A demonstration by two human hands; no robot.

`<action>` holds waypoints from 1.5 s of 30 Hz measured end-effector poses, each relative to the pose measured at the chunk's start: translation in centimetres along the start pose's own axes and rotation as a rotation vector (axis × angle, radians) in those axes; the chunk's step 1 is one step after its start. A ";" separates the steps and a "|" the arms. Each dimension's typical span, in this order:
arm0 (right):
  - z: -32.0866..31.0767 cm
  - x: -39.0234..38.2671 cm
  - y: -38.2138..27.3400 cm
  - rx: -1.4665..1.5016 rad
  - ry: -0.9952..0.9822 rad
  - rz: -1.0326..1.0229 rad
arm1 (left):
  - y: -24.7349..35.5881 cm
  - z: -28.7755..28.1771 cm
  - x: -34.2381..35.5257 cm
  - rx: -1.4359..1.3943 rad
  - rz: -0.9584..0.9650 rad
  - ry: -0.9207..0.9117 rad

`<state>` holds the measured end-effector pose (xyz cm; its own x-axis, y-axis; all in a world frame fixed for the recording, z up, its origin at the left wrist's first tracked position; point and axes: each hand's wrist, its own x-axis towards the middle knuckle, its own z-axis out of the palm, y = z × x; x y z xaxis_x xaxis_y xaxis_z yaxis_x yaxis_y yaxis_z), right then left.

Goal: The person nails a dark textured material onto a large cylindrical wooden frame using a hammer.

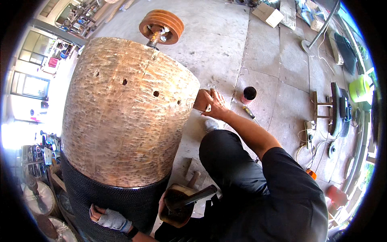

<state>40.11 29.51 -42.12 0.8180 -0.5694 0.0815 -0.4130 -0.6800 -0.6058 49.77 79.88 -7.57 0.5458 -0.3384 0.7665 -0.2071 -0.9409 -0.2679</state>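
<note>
- kind of place: a workshop, by its floor, fittings and tools
- large barrel-shaped drum of pale brown, pitted wood [125, 129], with a row of dark holes; lower part in a black textured covering [111, 197]
- rust-orange grooved metal pulley wheel [173, 26] on a rusty shaft, at the drum's far end
- bare grey concrete floor [213, 28], scuffed, meeting large grey floor panels [296, 60]
- small round reddish tin with dark contents [246, 97], on the floor; yellow-and-black-handled hand tool [248, 112] near it
- pale multi-socket power strip [309, 135] with loose cables
- round pale-topped containers [39, 197], lower left
- bright lime-green bucket [358, 88], right edge
</note>
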 end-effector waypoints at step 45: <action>-2.6 2.0 0.7 -0.027 -0.195 0.002 | 0.8 0.2 0.3 -0.045 -0.082 0.007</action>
<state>40.39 26.73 -40.30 0.8781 -0.4724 -0.0757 -0.4230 -0.6928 -0.5840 49.94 79.00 -7.74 0.5564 -0.2603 0.7891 -0.1983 -0.9638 -0.1781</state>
